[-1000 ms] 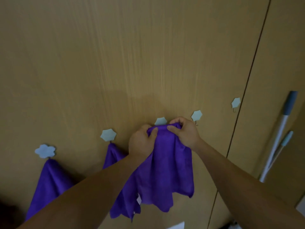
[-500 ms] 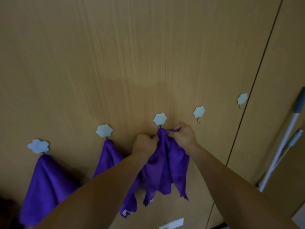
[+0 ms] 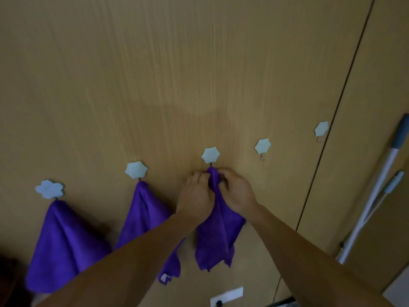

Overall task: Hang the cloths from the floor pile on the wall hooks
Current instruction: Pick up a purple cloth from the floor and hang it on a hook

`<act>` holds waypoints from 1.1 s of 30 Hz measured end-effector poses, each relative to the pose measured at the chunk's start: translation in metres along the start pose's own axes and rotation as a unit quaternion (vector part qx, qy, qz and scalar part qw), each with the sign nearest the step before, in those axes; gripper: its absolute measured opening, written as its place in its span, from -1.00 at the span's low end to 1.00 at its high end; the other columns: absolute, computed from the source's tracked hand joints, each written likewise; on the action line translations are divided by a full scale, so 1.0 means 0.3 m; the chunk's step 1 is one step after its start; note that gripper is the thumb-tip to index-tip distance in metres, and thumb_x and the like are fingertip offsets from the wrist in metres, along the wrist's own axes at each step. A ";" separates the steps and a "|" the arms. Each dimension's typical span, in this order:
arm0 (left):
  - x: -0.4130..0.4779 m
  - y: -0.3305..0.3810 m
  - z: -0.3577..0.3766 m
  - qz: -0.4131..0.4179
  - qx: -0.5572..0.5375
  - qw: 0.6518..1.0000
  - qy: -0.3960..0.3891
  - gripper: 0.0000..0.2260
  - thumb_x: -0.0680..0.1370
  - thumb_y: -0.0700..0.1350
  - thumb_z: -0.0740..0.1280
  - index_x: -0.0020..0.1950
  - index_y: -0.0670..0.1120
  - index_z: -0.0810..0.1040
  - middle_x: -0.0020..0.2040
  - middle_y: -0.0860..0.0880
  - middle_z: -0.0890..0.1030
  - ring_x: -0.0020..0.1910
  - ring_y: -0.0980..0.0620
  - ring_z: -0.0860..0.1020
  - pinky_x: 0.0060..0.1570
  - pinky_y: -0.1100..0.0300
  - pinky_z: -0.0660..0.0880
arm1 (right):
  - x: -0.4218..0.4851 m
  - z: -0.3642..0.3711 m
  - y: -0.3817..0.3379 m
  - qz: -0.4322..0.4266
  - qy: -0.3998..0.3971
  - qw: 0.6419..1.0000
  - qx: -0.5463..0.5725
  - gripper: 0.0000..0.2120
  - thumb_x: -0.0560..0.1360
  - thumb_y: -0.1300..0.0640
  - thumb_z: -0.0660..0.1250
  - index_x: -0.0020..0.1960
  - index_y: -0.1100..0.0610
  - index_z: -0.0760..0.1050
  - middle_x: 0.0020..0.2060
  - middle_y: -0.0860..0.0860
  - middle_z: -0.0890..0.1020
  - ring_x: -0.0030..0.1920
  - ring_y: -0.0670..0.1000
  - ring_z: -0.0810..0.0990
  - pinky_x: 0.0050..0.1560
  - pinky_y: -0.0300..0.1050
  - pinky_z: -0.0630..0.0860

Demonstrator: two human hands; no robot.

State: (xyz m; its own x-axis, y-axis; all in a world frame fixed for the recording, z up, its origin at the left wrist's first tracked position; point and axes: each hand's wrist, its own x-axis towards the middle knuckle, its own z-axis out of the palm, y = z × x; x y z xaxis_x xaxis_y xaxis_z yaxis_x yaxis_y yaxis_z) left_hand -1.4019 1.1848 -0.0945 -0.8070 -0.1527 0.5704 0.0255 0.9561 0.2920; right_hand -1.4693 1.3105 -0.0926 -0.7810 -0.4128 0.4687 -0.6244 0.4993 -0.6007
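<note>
A row of pale blue flower-shaped hooks runs across the wooden wall. A purple cloth [image 3: 218, 238] hangs from the third hook [image 3: 210, 154], its top bunched right under the hook. My left hand [image 3: 195, 196] and my right hand [image 3: 236, 191] both pinch that bunched top, one on each side. Two more purple cloths hang to the left: one [image 3: 64, 244] under the first hook [image 3: 49, 189], another [image 3: 143, 216] under the second hook [image 3: 136, 169]. The fourth hook [image 3: 262, 146] and the fifth hook [image 3: 321, 129] are bare. The floor pile is out of view.
Two mop or broom handles [image 3: 374, 196] lean against the wall at the right. A dark vertical seam [image 3: 332, 120] splits the wooden panels. A white wall socket [image 3: 226, 295] sits low, under the held cloth.
The spread cloth was gathered into a narrow bunch and brought up under the third hook. Both hands moved closer together at its top.
</note>
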 end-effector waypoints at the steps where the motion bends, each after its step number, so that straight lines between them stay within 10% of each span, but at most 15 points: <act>1: 0.002 0.001 0.002 -0.019 -0.067 0.998 -0.002 -0.69 0.55 -0.14 0.21 0.27 -0.15 0.46 0.13 -0.10 0.53 0.11 -0.05 0.47 0.08 0.21 0.31 | -0.009 -0.002 0.001 0.003 -0.024 0.999 0.026 -0.63 0.55 0.17 0.21 0.34 0.10 0.47 0.15 0.02 0.62 0.11 0.00 0.58 0.19 -0.06 0.48; 8: 0.000 -0.001 0.021 -0.084 -0.251 0.960 -0.086 -0.52 0.49 -0.23 0.33 0.38 -0.09 0.32 -0.01 0.10 0.53 -0.12 0.16 0.52 -0.23 0.43 0.37 | -0.027 -0.025 0.016 0.027 -0.076 0.994 0.075 -0.58 0.45 0.37 0.25 0.28 0.14 0.49 0.03 0.02 0.66 -0.01 -0.04 0.61 0.05 -0.25 0.47; 14: 0.015 -0.043 -0.019 -0.203 -0.415 0.881 -0.105 -0.74 0.49 -0.31 0.22 -0.02 0.00 0.59 -0.17 0.05 0.67 -0.19 0.11 0.62 -0.21 0.26 0.52 | -0.019 -0.046 0.015 0.148 -0.067 0.958 0.235 -0.66 0.45 0.44 0.15 -0.18 0.08 0.58 -0.31 -0.02 0.64 -0.29 -0.07 0.59 -0.25 -0.19 0.52; 21: -0.042 -0.069 0.020 -0.161 -0.233 0.945 -0.167 -0.83 0.53 -0.28 0.30 -0.24 -0.11 0.44 -0.37 0.11 0.49 -0.46 0.27 0.45 -0.49 0.52 0.27 | -0.032 0.008 0.043 0.136 -0.120 0.982 0.049 -0.83 0.52 0.26 0.23 0.06 0.28 0.52 -0.07 0.16 0.63 -0.04 0.14 0.60 -0.05 -0.09 0.48; 26: -0.037 -0.075 0.027 -0.157 -0.189 0.950 -0.192 -0.92 0.53 -0.16 0.32 -0.06 -0.18 0.51 -0.20 -0.06 0.57 -0.19 -0.02 0.53 -0.34 0.36 0.29 | -0.049 0.013 0.049 0.155 -0.136 0.978 0.013 -0.76 0.52 0.19 0.26 0.16 0.24 0.49 0.03 0.17 0.63 0.03 0.16 0.59 0.02 -0.07 0.50; 33: -0.035 -0.058 -0.013 -0.169 -0.174 0.959 -0.147 -0.62 0.51 -0.05 0.36 0.28 -0.16 0.45 0.11 -0.07 0.59 -0.03 0.05 0.52 -0.10 0.25 0.36 | -0.091 -0.019 0.035 0.158 -0.090 0.983 0.020 -0.67 0.50 0.16 0.30 0.25 0.19 0.48 0.11 0.11 0.61 0.11 0.14 0.58 0.13 -0.03 0.49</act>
State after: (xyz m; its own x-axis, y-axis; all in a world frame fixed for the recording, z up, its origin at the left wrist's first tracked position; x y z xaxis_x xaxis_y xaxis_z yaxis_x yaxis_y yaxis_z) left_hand -1.3916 1.1687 -0.1026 -0.9343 -0.3126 0.1716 -0.1126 0.7153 0.6897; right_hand -1.4545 1.3315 -0.1081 -0.9187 -0.3713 0.1346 -0.3467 0.5947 -0.7253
